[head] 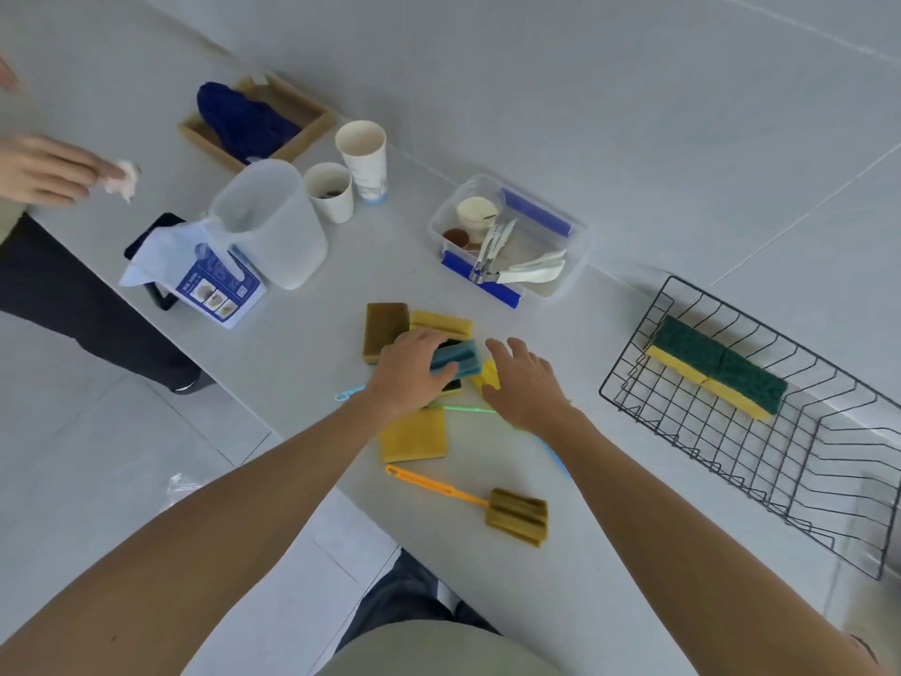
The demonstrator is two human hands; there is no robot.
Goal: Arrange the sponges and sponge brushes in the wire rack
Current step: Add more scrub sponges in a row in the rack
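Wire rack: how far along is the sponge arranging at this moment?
Early. Done: the wire rack holds two green-and-yellow sponges end to end. In hand: the left hand grips a blue sponge in the pile; the right hand hovers open beside it. Left: the brown sponge, yellow sponges and the orange-handled sponge brush lie on the table.
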